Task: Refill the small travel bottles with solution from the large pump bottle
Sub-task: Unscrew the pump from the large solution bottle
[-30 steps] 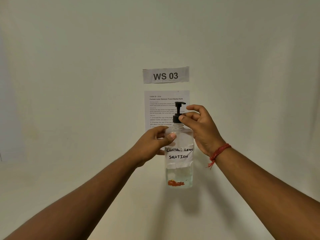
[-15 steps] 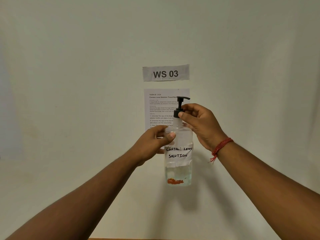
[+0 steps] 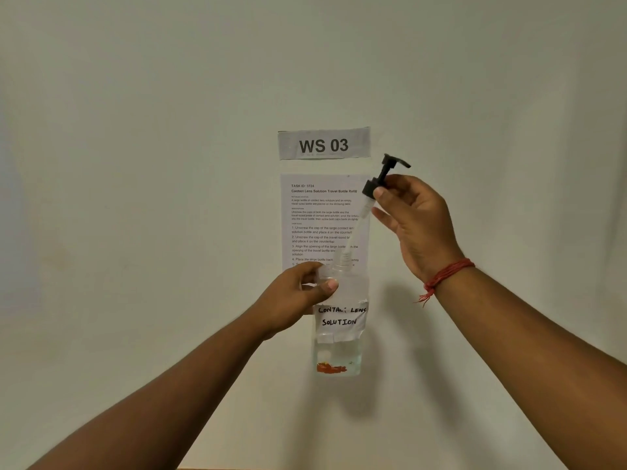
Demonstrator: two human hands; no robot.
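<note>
A clear large bottle [image 3: 339, 337] with a handwritten "CONTACT LENS SOLUTION" label is held up in the air before the wall. My left hand [image 3: 298, 296] grips its shoulder from the left. My right hand [image 3: 414, 222] pinches the black pump head [image 3: 381, 179], which is lifted up and to the right, clear of the neck. Its pale dip tube [image 3: 356, 232] slants down into the bottle's open mouth. A little liquid lies in the bottom of the bottle. No small travel bottle is in view.
A "WS 03" sign [image 3: 324, 144] and a printed task sheet [image 3: 319, 218] are stuck to the plain pale wall behind the bottle. A thin strip of wooden surface [image 3: 305, 468] shows at the bottom edge.
The pump head was seated on the bottle's neck; my right hand has pulled it off, up and to the right, drawing the dip tube partly out. My left hand has kept its grip.
</note>
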